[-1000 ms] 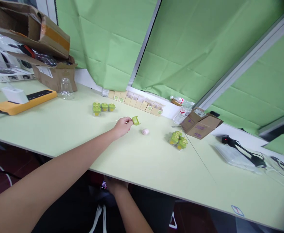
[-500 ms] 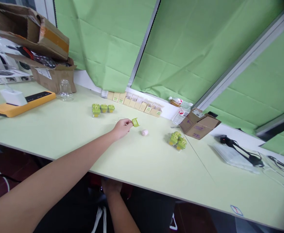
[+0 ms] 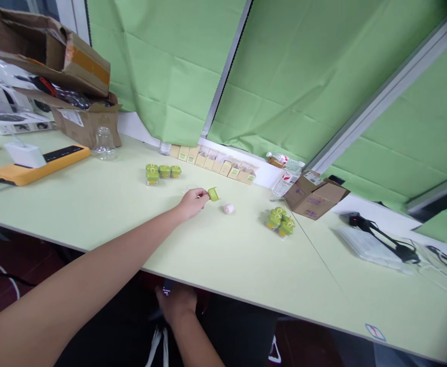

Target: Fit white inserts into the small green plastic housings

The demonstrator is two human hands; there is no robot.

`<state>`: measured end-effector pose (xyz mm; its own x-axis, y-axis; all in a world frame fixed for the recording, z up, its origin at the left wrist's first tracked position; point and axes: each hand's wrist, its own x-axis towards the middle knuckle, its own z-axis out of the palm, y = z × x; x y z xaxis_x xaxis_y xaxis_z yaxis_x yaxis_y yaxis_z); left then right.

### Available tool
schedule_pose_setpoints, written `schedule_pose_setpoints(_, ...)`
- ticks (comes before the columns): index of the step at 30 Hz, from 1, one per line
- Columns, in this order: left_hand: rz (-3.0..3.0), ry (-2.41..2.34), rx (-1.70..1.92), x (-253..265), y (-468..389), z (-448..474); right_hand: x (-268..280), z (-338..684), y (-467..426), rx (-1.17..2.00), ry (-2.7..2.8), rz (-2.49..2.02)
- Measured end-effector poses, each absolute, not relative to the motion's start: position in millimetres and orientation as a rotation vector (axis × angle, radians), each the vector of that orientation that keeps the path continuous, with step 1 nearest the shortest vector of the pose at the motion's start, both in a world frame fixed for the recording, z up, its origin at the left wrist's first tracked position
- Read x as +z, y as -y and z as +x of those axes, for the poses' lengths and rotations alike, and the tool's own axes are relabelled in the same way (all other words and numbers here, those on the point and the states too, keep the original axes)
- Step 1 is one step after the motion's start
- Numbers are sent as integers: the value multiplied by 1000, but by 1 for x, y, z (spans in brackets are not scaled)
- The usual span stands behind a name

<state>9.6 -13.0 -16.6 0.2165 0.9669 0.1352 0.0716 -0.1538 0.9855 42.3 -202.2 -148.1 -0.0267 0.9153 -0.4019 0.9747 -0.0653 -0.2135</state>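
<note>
My left hand [image 3: 193,203] reaches over the table, its fingers pinching a small green plastic lid [image 3: 213,194] that is held tilted. Just right of the lid, a small pale pink roll [image 3: 228,209] lies on the tabletop. Below the table's front edge, my right hand [image 3: 178,302] is closed around a dark phone [image 3: 167,288] with lit text on its screen; most of the phone is hidden. Small clear boxes with green lids stand in two groups: the left group [image 3: 152,176] behind my left hand, the right group [image 3: 280,223] beyond the pink roll.
Small beige cartons [image 3: 209,159] line the back wall. An orange power strip [image 3: 40,167], a clear plastic bottle [image 3: 104,143] and cardboard boxes [image 3: 87,125] occupy the left. Toward the right are another carton [image 3: 315,196], plastic bottles [image 3: 284,182] and a black cable [image 3: 386,239].
My right hand has shifted slightly, and the lit phone screen shows more clearly. The left hand keeps hold of the green lid, almost still. The view has moved slightly.
</note>
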Motion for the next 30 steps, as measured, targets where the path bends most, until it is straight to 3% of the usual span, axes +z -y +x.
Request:
schedule_pose_setpoints(2,1483,-1035,1113,-18,13,10,-112,44,227,-661,-2029,1958)
schedule_pose_setpoints(5,1498,-1031,1114,-20,12,11,-34,69,242,-1147,-2309,1537)
schedule_pose_setpoints(7,1503,-1035,1118,-21,12,10,17,101,222,-1340,-2531,1617)
schedule_pose_setpoints(8,1504,-1037,1121,-21,12,10,36,120,203,-1262,-2688,1817)
schedule_pose_setpoints(10,1510,-1044,1133,-20,12,10,57,155,152,-767,-2806,2436)
schedule_pose_setpoints(12,1526,-1052,1142,-20,11,10,53,181,99,-119,-2491,2970)
schedule_pose_setpoints(13,1533,-1056,1145,-20,11,10,45,188,77,30,-2299,3063)
schedule_pose_setpoints(15,1543,-1057,1150,-21,9,10,20,194,45,11,-2109,2995)
schedule_pose_setpoints(21,1590,-1024,1167,-26,5,10,-23,182,38,74,-2316,2644)
schedule_pose_setpoints(26,1691,-1054,1180,-25,8,8,-18,192,39,-191,-2340,2953)
schedule_pose_setpoints(30,1737,-1060,1189,-27,7,7,-24,206,26,-837,-2420,3194)
